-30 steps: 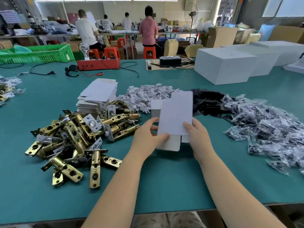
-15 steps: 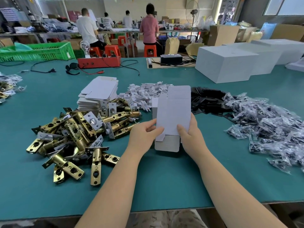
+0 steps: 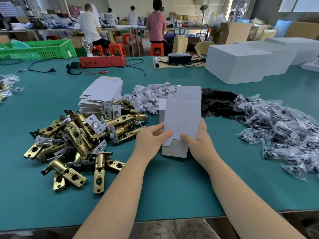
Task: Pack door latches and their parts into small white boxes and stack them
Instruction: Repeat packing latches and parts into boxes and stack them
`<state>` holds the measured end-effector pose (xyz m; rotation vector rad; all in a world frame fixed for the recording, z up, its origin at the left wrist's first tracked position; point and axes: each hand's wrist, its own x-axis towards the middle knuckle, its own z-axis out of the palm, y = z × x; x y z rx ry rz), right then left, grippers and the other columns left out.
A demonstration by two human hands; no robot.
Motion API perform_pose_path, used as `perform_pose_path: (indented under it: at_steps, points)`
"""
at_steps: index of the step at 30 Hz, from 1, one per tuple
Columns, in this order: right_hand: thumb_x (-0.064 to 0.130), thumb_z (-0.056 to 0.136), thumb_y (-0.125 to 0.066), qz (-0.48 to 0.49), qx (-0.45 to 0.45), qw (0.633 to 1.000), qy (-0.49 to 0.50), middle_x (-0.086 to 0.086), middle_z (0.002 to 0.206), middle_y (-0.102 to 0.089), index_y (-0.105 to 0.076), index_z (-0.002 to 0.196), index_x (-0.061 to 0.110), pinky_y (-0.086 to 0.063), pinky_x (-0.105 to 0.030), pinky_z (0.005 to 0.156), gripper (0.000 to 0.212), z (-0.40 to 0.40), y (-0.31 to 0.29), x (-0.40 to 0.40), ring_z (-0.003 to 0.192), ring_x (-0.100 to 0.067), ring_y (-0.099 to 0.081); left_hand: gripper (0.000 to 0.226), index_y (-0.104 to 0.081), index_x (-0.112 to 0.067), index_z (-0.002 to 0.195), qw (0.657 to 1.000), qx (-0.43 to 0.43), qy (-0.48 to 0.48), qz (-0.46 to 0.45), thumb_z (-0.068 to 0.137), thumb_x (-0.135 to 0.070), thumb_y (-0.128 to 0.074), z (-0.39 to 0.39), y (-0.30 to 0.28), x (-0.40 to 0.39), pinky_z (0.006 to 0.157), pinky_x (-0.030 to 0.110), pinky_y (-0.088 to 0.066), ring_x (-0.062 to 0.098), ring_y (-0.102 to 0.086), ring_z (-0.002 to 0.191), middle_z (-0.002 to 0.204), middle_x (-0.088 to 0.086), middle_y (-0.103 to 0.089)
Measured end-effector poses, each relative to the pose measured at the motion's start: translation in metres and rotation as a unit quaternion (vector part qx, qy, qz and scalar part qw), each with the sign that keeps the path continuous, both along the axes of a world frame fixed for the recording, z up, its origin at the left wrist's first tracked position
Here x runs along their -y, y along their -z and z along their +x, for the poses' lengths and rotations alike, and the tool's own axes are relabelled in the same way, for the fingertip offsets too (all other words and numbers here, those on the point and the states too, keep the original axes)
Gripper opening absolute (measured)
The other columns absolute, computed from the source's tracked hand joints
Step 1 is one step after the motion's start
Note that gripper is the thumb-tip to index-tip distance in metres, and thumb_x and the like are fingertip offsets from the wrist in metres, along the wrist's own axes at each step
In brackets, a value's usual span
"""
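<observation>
Left hand [image 3: 151,140] and right hand [image 3: 198,140] pinch a flat, unfolded box blank [image 3: 183,118] at frame center | latches [image 3: 77,135] heaped loose at left | nothing packed or stacked in view; folding just starting

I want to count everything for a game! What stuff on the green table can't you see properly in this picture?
All in the head view:
- Small white box standing on the table: mostly hidden behind the flat white cardboard box blank that the left hand and right hand hold up.
- Black flat plates: partly covered by that blank.
- Clear plastic parts bags: contents too small to tell.
- Pile of bagged parts at the left edge: cut off.
</observation>
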<state>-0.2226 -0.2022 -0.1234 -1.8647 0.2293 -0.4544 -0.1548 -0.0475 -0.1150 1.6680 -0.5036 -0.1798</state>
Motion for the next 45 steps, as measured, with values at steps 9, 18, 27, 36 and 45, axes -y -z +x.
perform_pose_path:
  at_steps: [9,18,27,36,45]
  points:
    - [0.012,0.090,-0.059,0.020,0.012,0.999,-0.028,0.033,0.120,-0.040,-0.019,0.142,0.032,-0.037,0.004,0.074,0.068,0.002,0.001,-0.002,0.101,0.029,-0.042,0.030,-0.068,-0.039,0.111,0.999,-0.007,0.033,-0.008,0.087,-0.020,-0.071,-0.007,-0.001,0.005,0.079,0.023,-0.054,0.001,-0.069,0.083,0.091,-0.011,-0.076]
    - [0.021,0.076,-0.058,0.197,0.056,0.979,-0.018,0.014,0.113,-0.065,-0.053,0.120,0.027,-0.048,-0.010,0.071,0.045,-0.005,-0.014,0.007,0.098,0.001,-0.063,0.051,-0.060,-0.047,0.120,0.991,0.047,0.054,0.110,0.077,-0.027,-0.079,-0.011,-0.001,0.009,0.065,0.014,-0.046,0.001,-0.051,0.062,0.088,-0.015,-0.069]
    - [0.020,0.072,-0.056,0.189,0.056,0.979,-0.051,0.018,0.106,-0.068,-0.053,0.122,0.023,-0.047,-0.009,0.068,0.050,-0.007,-0.014,0.007,0.096,0.004,-0.063,0.038,-0.061,-0.051,0.113,0.991,0.043,0.053,0.111,0.084,-0.028,-0.071,-0.011,-0.003,0.004,0.060,0.011,-0.045,-0.002,-0.055,0.062,0.081,-0.019,-0.072]
    - [0.020,0.071,-0.057,0.166,0.045,0.983,-0.068,0.017,0.115,-0.062,-0.048,0.121,0.031,-0.049,-0.011,0.070,0.052,-0.007,-0.012,0.000,0.099,0.005,-0.061,0.039,-0.058,-0.061,0.098,0.985,0.048,0.029,0.162,0.080,-0.028,-0.068,-0.011,-0.002,0.000,0.069,0.018,-0.049,-0.002,-0.059,0.065,0.082,-0.021,-0.072]
    - [0.021,0.070,-0.056,0.155,0.044,0.985,-0.055,0.012,0.118,-0.060,-0.049,0.121,0.029,-0.049,-0.014,0.073,0.052,-0.008,-0.013,-0.003,0.102,0.003,-0.060,0.041,-0.061,-0.056,0.108,0.982,0.055,0.022,0.178,0.071,-0.036,-0.062,-0.012,-0.002,0.000,0.059,0.017,-0.043,-0.003,-0.048,0.054,0.085,-0.021,-0.072]
